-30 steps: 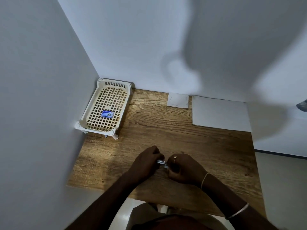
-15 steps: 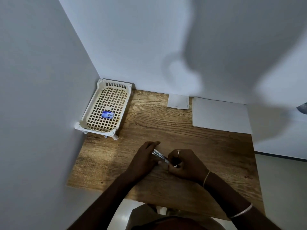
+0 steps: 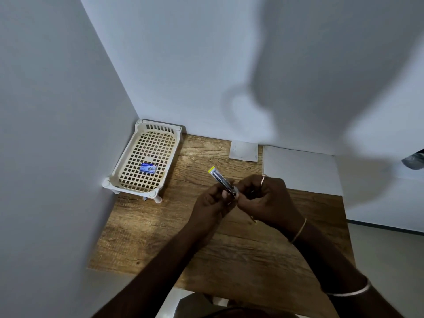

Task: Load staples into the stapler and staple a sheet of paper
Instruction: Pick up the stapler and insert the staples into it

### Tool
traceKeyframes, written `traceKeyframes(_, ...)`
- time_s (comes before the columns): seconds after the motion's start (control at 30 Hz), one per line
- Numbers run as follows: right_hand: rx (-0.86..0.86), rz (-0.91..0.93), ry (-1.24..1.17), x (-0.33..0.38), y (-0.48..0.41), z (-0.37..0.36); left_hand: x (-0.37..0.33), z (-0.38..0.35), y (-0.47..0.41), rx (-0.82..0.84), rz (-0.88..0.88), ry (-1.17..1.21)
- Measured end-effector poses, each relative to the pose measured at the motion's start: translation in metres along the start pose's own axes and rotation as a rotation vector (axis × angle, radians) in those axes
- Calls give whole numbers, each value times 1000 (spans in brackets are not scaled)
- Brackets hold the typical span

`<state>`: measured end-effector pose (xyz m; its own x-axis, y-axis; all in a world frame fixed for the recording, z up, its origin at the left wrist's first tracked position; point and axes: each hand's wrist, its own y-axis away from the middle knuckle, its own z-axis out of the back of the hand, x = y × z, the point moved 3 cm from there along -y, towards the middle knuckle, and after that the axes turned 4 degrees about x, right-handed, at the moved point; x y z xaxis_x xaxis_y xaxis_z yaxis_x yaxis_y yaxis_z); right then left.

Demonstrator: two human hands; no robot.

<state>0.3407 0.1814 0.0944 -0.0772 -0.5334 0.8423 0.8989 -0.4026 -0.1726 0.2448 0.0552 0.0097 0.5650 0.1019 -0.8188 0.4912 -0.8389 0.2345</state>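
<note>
Both hands hold a small stapler (image 3: 221, 180) above the middle of the wooden table (image 3: 160, 230). Its metal arm with a yellow tip is swung up and points to the far left. My left hand (image 3: 212, 200) pinches the stapler near its hinge from the left. My right hand (image 3: 266, 200) curls round the stapler's body, which is mostly hidden in the fist. A small blue staple box (image 3: 148, 168) lies in the cream plastic tray (image 3: 128, 173) at the far left. A white sheet of paper (image 3: 300, 169) lies at the far right by the wall.
A small white square of paper (image 3: 243, 150) lies against the back wall between tray and sheet. White walls close the table on the left and back. The table's near edge runs just in front of my forearms.
The hands have lifted from the table and moved away from me. The stapler's arm has swung open and now sticks up to the far left.
</note>
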Motion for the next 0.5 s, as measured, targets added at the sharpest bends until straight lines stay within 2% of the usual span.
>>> traceKeyframes(0.23,-84,14,-54,27,-18,17,-44,-26,-18,-13,-119,100)
traceKeyframes(0.33,-124,-17,-54,34,-21,22,-52,-28,-20,-9,-129,108)
traceKeyframes(0.43,-133,32,-36,47,-20,30,-55,-30,-19,4,-136,118)
traceKeyframes(0.5,-200,57,-73,54,-23,42,-57,-32,-18,17,-140,145)
